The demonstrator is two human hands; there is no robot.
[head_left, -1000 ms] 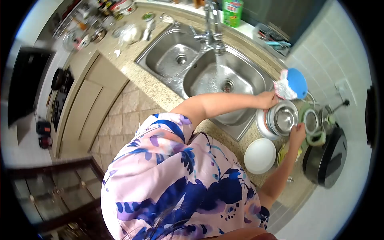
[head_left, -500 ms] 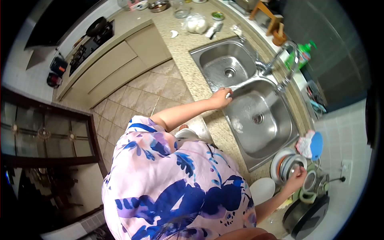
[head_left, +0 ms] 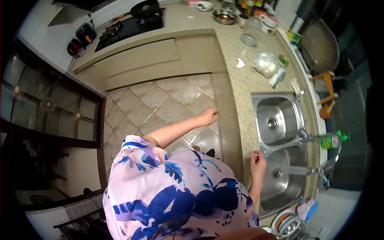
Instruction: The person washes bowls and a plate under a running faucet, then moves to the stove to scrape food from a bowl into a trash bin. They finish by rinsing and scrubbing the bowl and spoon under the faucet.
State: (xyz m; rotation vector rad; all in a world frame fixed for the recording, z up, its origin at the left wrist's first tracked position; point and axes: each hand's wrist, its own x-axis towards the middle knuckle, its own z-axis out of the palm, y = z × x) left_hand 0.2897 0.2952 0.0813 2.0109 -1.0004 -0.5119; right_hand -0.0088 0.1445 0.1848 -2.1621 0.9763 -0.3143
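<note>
My left hand (head_left: 210, 116) hangs above the tiled floor, in front of the counter's cabinets. Its fingers are curled in; whether anything small is inside cannot be made out. Beside the near basin, over the counter's front edge, is my right hand (head_left: 258, 163), fingers loosely bent and apart, holding nothing visible. The steel double sink (head_left: 262, 148) lies to its right. A curved faucet (head_left: 335, 158) reaches over the near basin. Stacked bowls and lids (head_left: 289, 225) stand beyond the sink's near end.
On the counter are a bag of white items (head_left: 265, 65), a glass jar (head_left: 250, 37) and a metal bowl (head_left: 225, 17). A black pan (head_left: 145, 9) sits on the stove (head_left: 132, 29). A green soap bottle (head_left: 330, 141) stands behind the sink.
My view has turned toward the stove. My left hand has left the sink's edge and moved out over the floor. My right hand has come away from the stacked bowls to the counter's front edge.
</note>
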